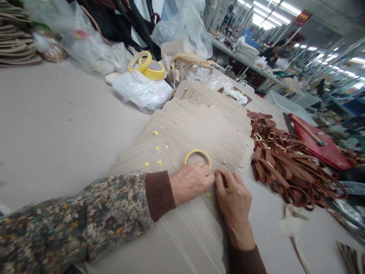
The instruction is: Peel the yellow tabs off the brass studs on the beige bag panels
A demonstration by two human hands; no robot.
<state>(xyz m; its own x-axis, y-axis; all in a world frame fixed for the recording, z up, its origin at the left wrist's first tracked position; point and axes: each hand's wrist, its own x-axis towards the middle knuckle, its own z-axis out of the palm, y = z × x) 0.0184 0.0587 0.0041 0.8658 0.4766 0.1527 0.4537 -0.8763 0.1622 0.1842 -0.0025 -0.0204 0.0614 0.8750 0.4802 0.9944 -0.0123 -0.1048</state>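
Observation:
A long fanned row of beige leather panels (pixel 199 129) lies across the table, several carrying small yellow tape bits. A yellow tape roll (pixel 197 156) rests on the panels. My left hand (pixel 189 182) lies on the panels with its fingers curled around the near side of that roll. My right hand (pixel 232 194) sits just to the right, fingertips pinched together on the panel surface next to the left hand; what they pinch is too small to make out. A small yellow tape piece (pixel 208 195) lies between the two hands.
A heap of brown leather straps (pixel 285 160) with metal clasps lies right of the panels. A red case (pixel 319 142) sits beyond it. Two more yellow tape rolls (pixel 146 66) rest on white plastic bags (pixel 142 91) at the back. Stacked beige pieces (pixel 14 38) at far left.

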